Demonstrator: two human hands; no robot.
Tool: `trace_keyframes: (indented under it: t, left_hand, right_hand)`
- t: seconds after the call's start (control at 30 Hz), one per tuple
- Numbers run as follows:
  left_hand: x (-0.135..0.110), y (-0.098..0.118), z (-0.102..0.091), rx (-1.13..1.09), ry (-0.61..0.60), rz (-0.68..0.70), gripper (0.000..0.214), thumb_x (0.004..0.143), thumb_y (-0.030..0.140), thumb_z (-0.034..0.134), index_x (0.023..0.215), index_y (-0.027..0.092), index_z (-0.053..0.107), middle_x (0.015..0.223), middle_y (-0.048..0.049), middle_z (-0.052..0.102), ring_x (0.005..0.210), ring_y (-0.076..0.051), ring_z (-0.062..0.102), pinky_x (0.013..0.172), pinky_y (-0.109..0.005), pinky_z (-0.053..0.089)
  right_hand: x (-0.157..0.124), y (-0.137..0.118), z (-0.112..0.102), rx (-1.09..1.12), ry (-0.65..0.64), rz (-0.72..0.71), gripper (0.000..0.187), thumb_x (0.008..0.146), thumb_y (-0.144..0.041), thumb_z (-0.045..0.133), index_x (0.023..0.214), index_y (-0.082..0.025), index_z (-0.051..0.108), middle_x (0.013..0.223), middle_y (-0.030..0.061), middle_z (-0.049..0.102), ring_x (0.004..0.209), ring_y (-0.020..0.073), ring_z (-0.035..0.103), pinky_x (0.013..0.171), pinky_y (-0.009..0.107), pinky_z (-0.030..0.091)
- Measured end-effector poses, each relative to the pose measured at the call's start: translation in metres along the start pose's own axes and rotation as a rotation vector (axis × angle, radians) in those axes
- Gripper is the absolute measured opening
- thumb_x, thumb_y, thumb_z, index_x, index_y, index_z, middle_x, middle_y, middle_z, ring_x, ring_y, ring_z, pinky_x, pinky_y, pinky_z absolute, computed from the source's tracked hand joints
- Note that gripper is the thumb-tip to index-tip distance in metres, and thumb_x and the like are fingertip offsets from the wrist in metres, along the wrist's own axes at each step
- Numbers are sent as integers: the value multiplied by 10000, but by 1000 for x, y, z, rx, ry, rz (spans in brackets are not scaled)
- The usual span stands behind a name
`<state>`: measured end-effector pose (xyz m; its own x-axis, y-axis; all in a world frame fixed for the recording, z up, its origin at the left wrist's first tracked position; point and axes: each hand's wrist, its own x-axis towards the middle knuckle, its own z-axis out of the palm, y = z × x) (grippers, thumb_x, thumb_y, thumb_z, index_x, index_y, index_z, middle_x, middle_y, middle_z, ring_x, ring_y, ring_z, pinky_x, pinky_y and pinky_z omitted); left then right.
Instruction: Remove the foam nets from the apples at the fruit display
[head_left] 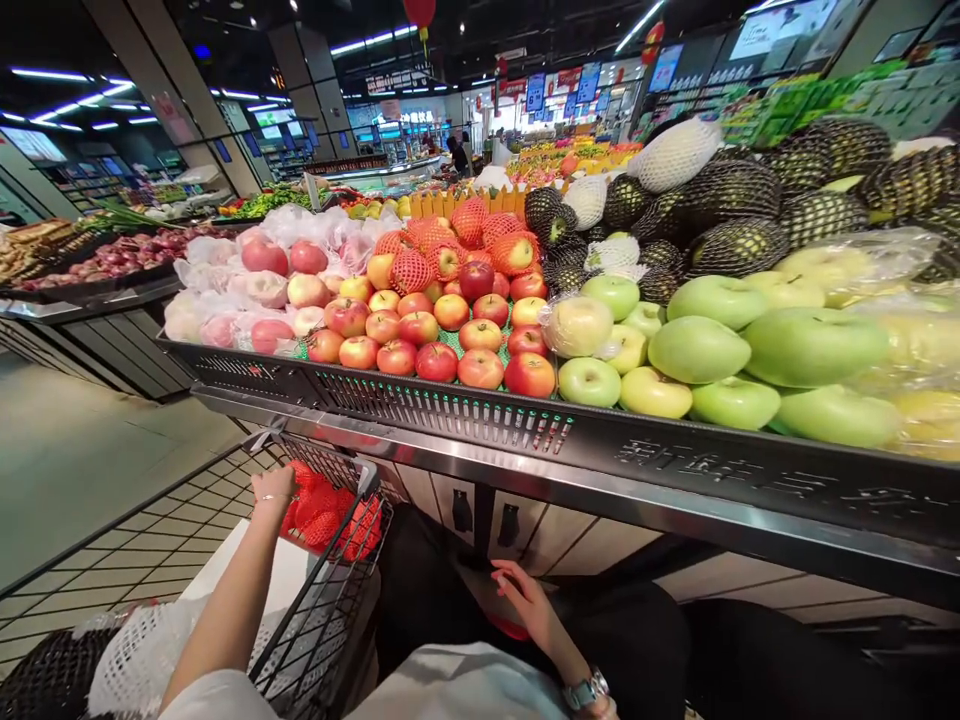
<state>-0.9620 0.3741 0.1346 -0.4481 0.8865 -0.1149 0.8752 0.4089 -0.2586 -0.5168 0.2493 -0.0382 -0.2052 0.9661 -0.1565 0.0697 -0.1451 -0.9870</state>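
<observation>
My left hand (274, 485) reaches into the shopping cart (131, 515), fingers curled in at the edge of a bundle of red netting (321, 512). What sits within those fingers is hidden. The netting bulges in round shapes near the cart's far end, beside the display. My right hand (523, 598) hangs low in front of my body, fingers stretched out and holding nothing. Above it, red-yellow apples (481, 368) fill a black crate (442, 408), some of them in red foam nets (412, 271).
Green apples (589, 383) and dark netted melons (739, 190) lie at the right of the display. Bagged pink apples (264, 257) are at the left. A metal rail (480, 465) runs along the stand's front. White and black netted goods (139, 650) lie in the cart.
</observation>
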Motion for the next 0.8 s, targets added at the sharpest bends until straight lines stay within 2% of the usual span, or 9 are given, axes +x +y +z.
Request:
trace_keyframes:
  t: [0.1,0.2,0.3,0.37,0.4,0.47,0.63,0.73,0.8]
  left_hand:
    - [-4,7,-32,10,52,1,341,878,251,390,1048,58,614,1069,-283,672,1032,-380,641,856,-478,416]
    - [-16,23,-69,4,129,67,432,939,296,247,1182,58,514,1020,-267,686,942,-337,680,786,-415,460]
    - [-34,43,-100,21,270,171,449,958,331,179,1190,86,475,901,-223,707,879,-332,696,758,-387,469]
    - [-41,53,-109,19,365,225,458,962,387,169,1149,108,480,829,-190,708,843,-335,701,742,-377,471]
    - [-41,56,-109,6,388,236,468,960,429,175,1132,117,479,824,-180,706,834,-337,700,723,-369,473]
    - [-36,55,-101,-44,350,237,495,935,518,217,1101,129,475,859,-179,705,835,-339,697,680,-351,473]
    - [-9,38,-63,-233,97,404,506,768,540,511,1088,151,466,973,-155,707,911,-292,683,735,-316,492]
    - [-3,34,-53,-293,16,356,464,779,566,470,1011,168,520,916,-129,711,901,-292,682,737,-327,504]
    - [-3,33,-52,-270,69,291,420,839,539,382,955,171,549,865,-109,699,884,-276,685,730,-314,507]
  right_hand:
    - [-5,-10,-1,1,-3,15,505,817,-612,526,1069,-198,666,934,71,701,828,225,653,833,349,507]
    - [-5,-15,-1,7,0,16,443,825,-558,539,1062,-209,673,950,69,702,870,234,654,860,348,500]
    - [-2,-16,0,14,6,13,409,815,-526,561,1050,-215,683,957,70,705,909,248,654,874,354,496]
    - [0,-16,0,9,7,10,397,818,-510,561,1056,-217,685,969,69,704,928,252,652,875,354,494]
    - [0,-17,0,2,6,8,394,823,-504,557,1063,-219,685,979,68,703,932,251,651,877,353,493]
    - [0,-18,-2,-11,6,0,393,836,-499,543,1078,-221,680,997,66,698,943,244,647,886,349,488]
    - [-4,-22,-6,13,21,1,440,841,-539,535,1086,-199,671,1014,70,689,955,223,638,891,337,489]
    - [-6,-26,-7,32,32,0,454,837,-553,541,1074,-188,671,1007,72,693,941,223,639,878,342,490]
    - [-7,-28,-8,44,36,-3,442,843,-546,540,1077,-193,672,1003,69,698,941,225,641,868,343,489]
